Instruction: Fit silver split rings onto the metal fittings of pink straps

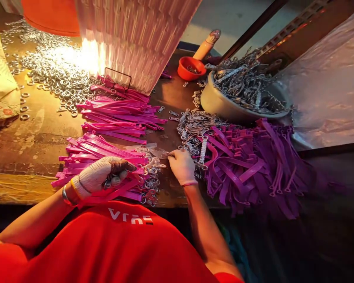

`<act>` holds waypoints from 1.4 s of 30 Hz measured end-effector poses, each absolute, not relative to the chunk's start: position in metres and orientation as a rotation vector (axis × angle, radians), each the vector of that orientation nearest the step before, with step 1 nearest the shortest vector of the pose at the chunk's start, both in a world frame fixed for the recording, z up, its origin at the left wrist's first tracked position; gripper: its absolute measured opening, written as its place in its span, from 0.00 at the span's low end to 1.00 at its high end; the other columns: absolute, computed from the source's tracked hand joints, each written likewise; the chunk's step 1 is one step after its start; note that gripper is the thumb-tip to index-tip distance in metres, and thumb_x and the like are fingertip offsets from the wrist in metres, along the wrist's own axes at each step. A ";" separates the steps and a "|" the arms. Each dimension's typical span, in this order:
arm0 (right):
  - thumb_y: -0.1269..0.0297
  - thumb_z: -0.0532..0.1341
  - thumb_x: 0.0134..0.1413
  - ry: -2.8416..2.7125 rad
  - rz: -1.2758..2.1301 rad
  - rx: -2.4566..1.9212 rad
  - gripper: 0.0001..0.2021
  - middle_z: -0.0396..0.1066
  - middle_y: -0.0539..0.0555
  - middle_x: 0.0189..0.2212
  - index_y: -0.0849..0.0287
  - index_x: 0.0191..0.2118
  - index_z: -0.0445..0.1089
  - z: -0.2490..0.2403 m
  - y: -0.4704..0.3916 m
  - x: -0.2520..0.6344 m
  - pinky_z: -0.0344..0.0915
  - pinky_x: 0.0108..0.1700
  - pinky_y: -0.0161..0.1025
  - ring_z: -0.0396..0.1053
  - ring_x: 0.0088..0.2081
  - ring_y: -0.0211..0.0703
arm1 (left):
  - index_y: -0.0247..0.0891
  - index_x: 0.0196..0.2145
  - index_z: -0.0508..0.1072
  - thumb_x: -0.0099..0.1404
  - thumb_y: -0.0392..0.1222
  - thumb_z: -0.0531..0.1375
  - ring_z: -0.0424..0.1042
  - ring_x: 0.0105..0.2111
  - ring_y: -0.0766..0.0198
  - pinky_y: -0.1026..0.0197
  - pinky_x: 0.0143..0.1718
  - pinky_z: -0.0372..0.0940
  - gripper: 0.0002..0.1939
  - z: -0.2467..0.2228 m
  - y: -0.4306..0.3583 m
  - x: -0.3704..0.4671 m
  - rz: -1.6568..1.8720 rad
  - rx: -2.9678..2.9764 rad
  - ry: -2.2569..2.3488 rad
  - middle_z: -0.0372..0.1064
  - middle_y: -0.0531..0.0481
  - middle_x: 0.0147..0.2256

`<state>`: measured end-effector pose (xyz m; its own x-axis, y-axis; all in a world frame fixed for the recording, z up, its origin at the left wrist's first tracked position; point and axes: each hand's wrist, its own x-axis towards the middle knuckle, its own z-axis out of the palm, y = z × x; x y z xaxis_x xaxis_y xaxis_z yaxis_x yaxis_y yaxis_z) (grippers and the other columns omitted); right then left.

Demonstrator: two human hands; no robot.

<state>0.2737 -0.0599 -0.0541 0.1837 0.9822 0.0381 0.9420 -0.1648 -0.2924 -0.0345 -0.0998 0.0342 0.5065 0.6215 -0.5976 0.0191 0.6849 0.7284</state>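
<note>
My left hand (103,177), in a whitish knit glove with dark, dirty fingertips, is closed above a bundle of pink straps (91,147). Small shiny metal shows at its curled fingers, too unclear to name. My right hand (183,166), in a thin white glove, pinches at the end of a piece of clear plastic (159,151) just right of the bundle. Metal rings and clasps (153,177) sit at the right ends of these straps. Close to my right hand lies a heap of metal links (191,125).
More pink straps (115,108) lie behind, near a large pile of metal rings (56,65). Purple straps (238,161) hang over the table's right side. A grey tub (218,100) is heaped with chains. Also there: a small red bowl (184,72), a corrugated sheet (129,35), a paper sack (1,86).
</note>
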 end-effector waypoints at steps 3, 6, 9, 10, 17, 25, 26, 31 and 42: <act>0.70 0.55 0.58 -1.848 0.262 -1.835 0.10 0.75 0.60 0.40 0.61 0.41 0.73 -0.033 -0.073 0.261 0.66 0.47 0.44 0.71 0.43 0.50 | 0.33 0.36 0.76 0.61 0.51 0.64 0.49 0.17 0.74 0.70 0.16 0.42 0.16 0.033 -0.102 -0.040 0.441 0.771 0.985 0.57 0.57 0.20; 0.69 0.53 0.65 -1.970 0.286 -1.476 0.13 0.74 0.57 0.41 0.58 0.50 0.69 0.002 -0.093 0.233 0.67 0.46 0.43 0.72 0.41 0.47 | 0.33 0.37 0.76 0.60 0.50 0.66 0.49 0.17 0.75 0.70 0.15 0.40 0.17 0.032 -0.103 -0.041 0.513 0.716 0.982 0.60 0.55 0.22; 0.69 0.53 0.66 -2.215 0.113 -1.340 0.14 0.73 0.58 0.41 0.57 0.55 0.66 0.035 -0.112 0.198 0.65 0.41 0.43 0.70 0.40 0.48 | 0.34 0.35 0.74 0.58 0.48 0.66 0.51 0.16 0.75 0.70 0.14 0.39 0.14 0.029 -0.103 -0.038 0.569 0.560 0.951 0.63 0.53 0.25; 0.69 0.54 0.65 -2.311 0.027 -1.319 0.14 0.72 0.58 0.40 0.57 0.55 0.65 0.043 -0.116 0.187 0.63 0.39 0.42 0.69 0.39 0.48 | 0.34 0.33 0.73 0.57 0.46 0.65 0.51 0.16 0.74 0.70 0.14 0.39 0.12 0.028 -0.103 -0.036 0.574 0.509 0.936 0.63 0.53 0.24; 0.71 0.56 0.65 -2.730 -0.405 -0.974 0.11 0.72 0.57 0.34 0.62 0.51 0.69 0.054 -0.113 0.159 0.56 0.34 0.43 0.64 0.34 0.47 | 0.33 0.25 0.70 0.55 0.40 0.64 0.56 0.19 0.73 0.70 0.19 0.51 0.08 0.027 -0.108 -0.023 0.657 0.565 0.781 0.59 0.53 0.21; 0.65 0.51 0.70 -2.161 0.200 -1.236 0.11 0.73 0.57 0.39 0.58 0.50 0.66 0.036 -0.113 0.150 0.64 0.41 0.42 0.70 0.40 0.46 | 0.37 0.36 0.70 0.64 0.51 0.62 0.54 0.17 0.71 0.68 0.18 0.52 0.13 0.040 -0.116 -0.021 0.874 1.048 1.018 0.60 0.57 0.19; 0.66 0.50 0.70 -2.136 0.225 -1.253 0.11 0.73 0.58 0.40 0.58 0.51 0.66 0.036 -0.112 0.148 0.64 0.42 0.42 0.70 0.41 0.47 | 0.37 0.34 0.71 0.64 0.49 0.62 0.58 0.20 0.70 0.67 0.21 0.56 0.12 0.038 -0.114 -0.022 0.892 1.158 1.060 0.63 0.55 0.21; 0.68 0.52 0.64 -2.303 0.133 -1.282 0.11 0.72 0.56 0.32 0.59 0.39 0.72 0.043 -0.100 0.142 0.59 0.36 0.41 0.68 0.34 0.47 | 0.36 0.28 0.69 0.62 0.43 0.61 0.63 0.27 0.67 0.67 0.28 0.60 0.09 0.038 -0.095 -0.029 0.846 1.346 1.133 0.67 0.51 0.27; 0.50 0.52 0.68 -1.796 0.492 -1.580 0.19 0.72 0.51 0.26 0.57 0.36 0.73 0.028 -0.067 0.185 0.57 0.33 0.35 0.66 0.28 0.40 | 0.35 0.30 0.72 0.62 0.42 0.59 0.60 0.20 0.68 0.66 0.22 0.55 0.07 0.027 -0.015 -0.023 0.563 1.532 1.115 0.64 0.53 0.23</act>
